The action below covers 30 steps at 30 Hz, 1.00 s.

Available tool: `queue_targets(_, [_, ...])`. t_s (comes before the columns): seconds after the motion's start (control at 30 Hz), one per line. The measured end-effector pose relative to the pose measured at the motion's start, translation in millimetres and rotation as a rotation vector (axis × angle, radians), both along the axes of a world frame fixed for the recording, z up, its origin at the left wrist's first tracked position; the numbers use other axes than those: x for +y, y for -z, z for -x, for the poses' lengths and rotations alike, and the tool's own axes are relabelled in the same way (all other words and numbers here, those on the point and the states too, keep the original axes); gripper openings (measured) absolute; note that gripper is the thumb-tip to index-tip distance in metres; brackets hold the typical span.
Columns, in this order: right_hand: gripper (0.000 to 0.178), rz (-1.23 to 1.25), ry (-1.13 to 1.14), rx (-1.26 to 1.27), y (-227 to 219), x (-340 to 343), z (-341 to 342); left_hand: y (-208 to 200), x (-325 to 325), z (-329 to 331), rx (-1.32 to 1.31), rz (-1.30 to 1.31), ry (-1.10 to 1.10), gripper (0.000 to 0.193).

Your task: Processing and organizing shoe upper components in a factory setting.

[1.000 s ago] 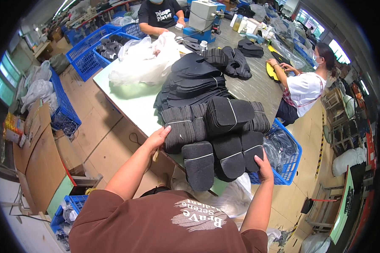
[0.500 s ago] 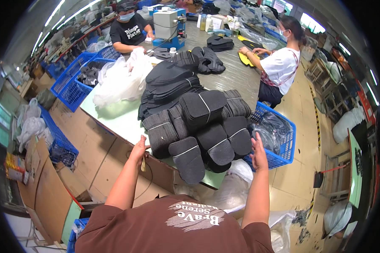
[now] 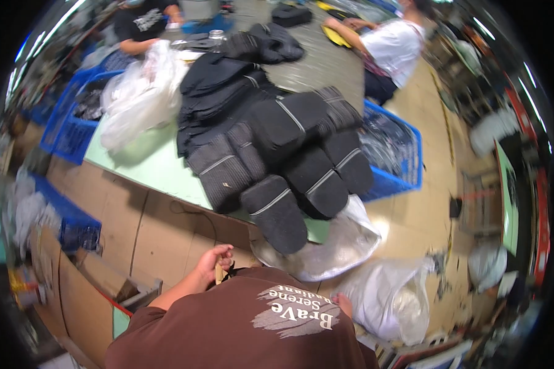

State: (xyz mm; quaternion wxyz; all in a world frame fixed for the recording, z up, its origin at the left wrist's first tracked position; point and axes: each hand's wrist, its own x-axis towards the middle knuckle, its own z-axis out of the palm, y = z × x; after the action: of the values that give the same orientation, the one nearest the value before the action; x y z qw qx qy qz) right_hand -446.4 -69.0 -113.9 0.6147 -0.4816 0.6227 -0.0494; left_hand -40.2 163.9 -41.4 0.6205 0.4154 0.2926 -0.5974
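Bundles of flat black insole-shaped pieces, each bound with a pale band, are heaped on the pale green table [image 3: 135, 169]. One bundle [image 3: 274, 212] overhangs the near edge, and another [image 3: 289, 123] lies on top of the heap. My left hand [image 3: 215, 263] is in front of my shirt, off the table, its fingers curled over a narrow tan strip [image 3: 220, 274] that is partly hidden. My right hand [image 3: 343, 303] is low beside my shirt, close to a white sack [image 3: 381, 301]; the shirt covers most of it, so its fingers cannot be made out.
Another white sack [image 3: 345, 246] stands under the near table edge. A blue crate [image 3: 393, 184] with dark bagged stuff is at the right, more blue crates [image 3: 68, 144] at the left. A clear plastic bag [image 3: 141, 92] lies on the table. Two co-workers [image 3: 391, 55] [image 3: 143, 27] sit at the far side.
Both hands have drawn back from the sides of the heap toward my body. The view has tilted down and shifted, and the right hand has gone mostly behind the shirt.
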Motion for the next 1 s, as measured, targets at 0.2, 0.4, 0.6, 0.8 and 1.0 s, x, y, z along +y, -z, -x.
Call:
queue_targets(0.2, [0.038,0.158,-0.379,0.19,-20,69,13,5,-24,-14,0.01,0.107,0.156,0.015])
queue_targets(0.4, [0.038,-0.021,0.079,0.247,6,79,43,0,-39,-25,-0.055,0.015,0.192,0.023])
queue_targets(0.6, [0.036,-0.047,0.212,0.187,12,79,59,30,-35,-36,-0.03,-0.199,0.054,0.027])
queue_targets(0.8, [0.037,-0.048,0.116,0.23,39,67,106,40,-55,13,-0.076,-0.165,0.204,0.026])
queue_targets(1.0, [0.036,-0.183,-0.045,0.323,52,-23,167,67,-74,75,-0.049,-0.172,0.106,0.016])
